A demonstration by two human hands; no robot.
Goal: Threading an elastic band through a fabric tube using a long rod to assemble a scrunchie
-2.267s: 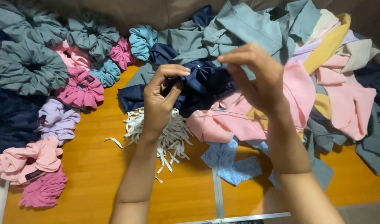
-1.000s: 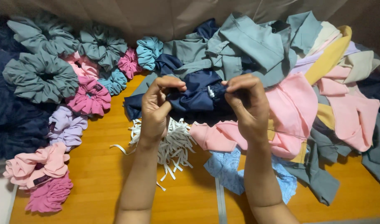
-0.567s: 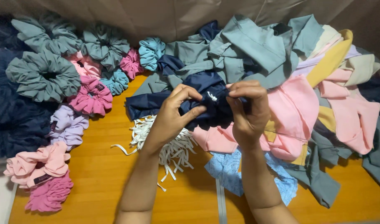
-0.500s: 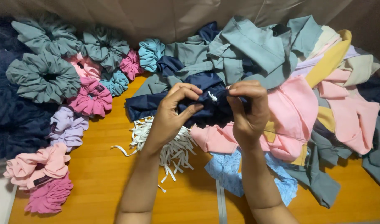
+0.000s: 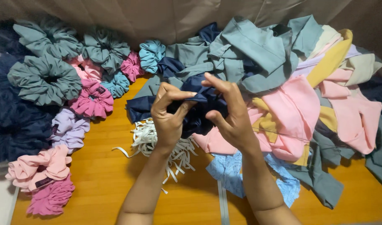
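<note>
1. Two bare hands meet over the middle of the wooden table: the left hand and the right hand both pinch a bunched piece of navy blue soft fabric, fingers curled closed on it, thumbs pressed to fingertips.
2. At 6 o'clock from the hands lies a loose heap of white elastic strips, with a pale blue patterned cloth scrap at about 5 o'clock.
3. Judging by its folds, the navy fabric is light, limp and easily gathered; it looks unlikely to slip, and a pinch at its bunched edge, as now, should suit it best.
4. At 9 o'clock, well apart, finished gathered fabric rings in grey-green, pink, lilac and navy crowd the left edge.
5. From 12 to 3 o'clock a pile of cut cloth pieces in teal, pink and mustard hems the hands closely.
6. Bare tabletop shows toward 7 o'clock, the freest room for moving.
</note>
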